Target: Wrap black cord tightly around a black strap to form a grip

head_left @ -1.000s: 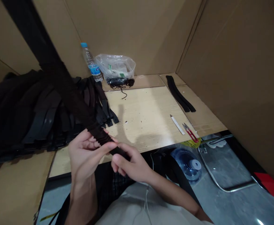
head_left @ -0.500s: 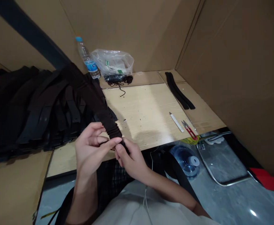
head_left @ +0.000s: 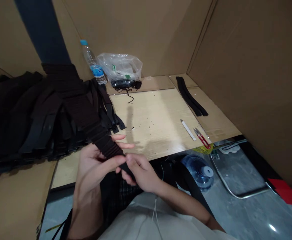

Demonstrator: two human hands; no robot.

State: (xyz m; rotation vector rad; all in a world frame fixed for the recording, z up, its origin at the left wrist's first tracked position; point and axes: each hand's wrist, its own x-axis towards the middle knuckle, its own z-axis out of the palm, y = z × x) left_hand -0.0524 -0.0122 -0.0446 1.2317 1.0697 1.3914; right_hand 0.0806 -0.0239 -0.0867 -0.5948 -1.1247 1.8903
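A long flat dark strip [head_left: 44, 30] rises from my hands to the upper left. Black fabric sleeve [head_left: 78, 106] covers its lower part, gathered in tight folds near my fingers. My left hand [head_left: 98, 163] grips the bunched sleeve from beneath, thumb pressed on top and some fingertips showing past its far side. Close beside it, my right hand [head_left: 138, 170] pinches the strip's near end between thumb and fingers. Behind the sleeve, a big pile of similar black strips [head_left: 31, 113] lies at the left of the table.
A water bottle [head_left: 93, 63] and a clear plastic bag [head_left: 121, 66] with black cord stand at the back. Two black strips [head_left: 189, 96], a white pencil-like marker [head_left: 188, 130] and red thread snips [head_left: 202, 138] lie at right. A large water jug [head_left: 198, 173] is below.
The strip's far part has swung right and stands steeper and nearer. More sleeve folds are spread along it. My left hand has slid slightly down and its fingers extend further past the sleeve.
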